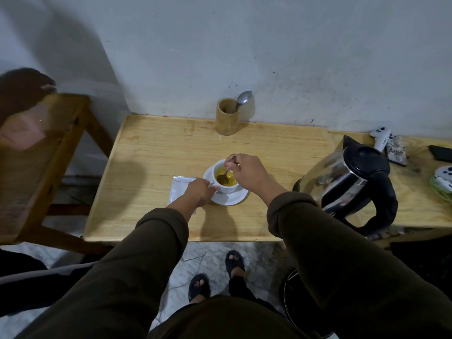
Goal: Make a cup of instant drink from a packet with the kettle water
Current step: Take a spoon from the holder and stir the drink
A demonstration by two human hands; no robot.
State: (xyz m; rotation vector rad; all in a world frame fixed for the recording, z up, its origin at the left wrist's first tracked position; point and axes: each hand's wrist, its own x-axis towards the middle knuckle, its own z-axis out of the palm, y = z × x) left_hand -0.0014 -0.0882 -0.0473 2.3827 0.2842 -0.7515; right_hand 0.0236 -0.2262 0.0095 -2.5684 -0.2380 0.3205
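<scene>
A white cup (226, 187) holding yellow liquid stands on a white saucer (230, 199) in the middle of the wooden table (151, 152). My left hand (198, 192) grips the cup's handle on its left side. My right hand (247, 171) is above the cup's right rim, pinching a metal spoon (226, 173) whose bowl is dipped in the liquid. A silvery packet (179, 189) lies flat just left of the saucer, partly under my left wrist. The steel and black kettle (352, 184) stands to the right of the cup.
A bamboo holder (226, 117) with a second spoon (243, 99) stands at the wall behind the cup. White controllers (380, 138) and a dark phone (441, 152) lie at the far right. A wooden chair (44, 148) is left of the table.
</scene>
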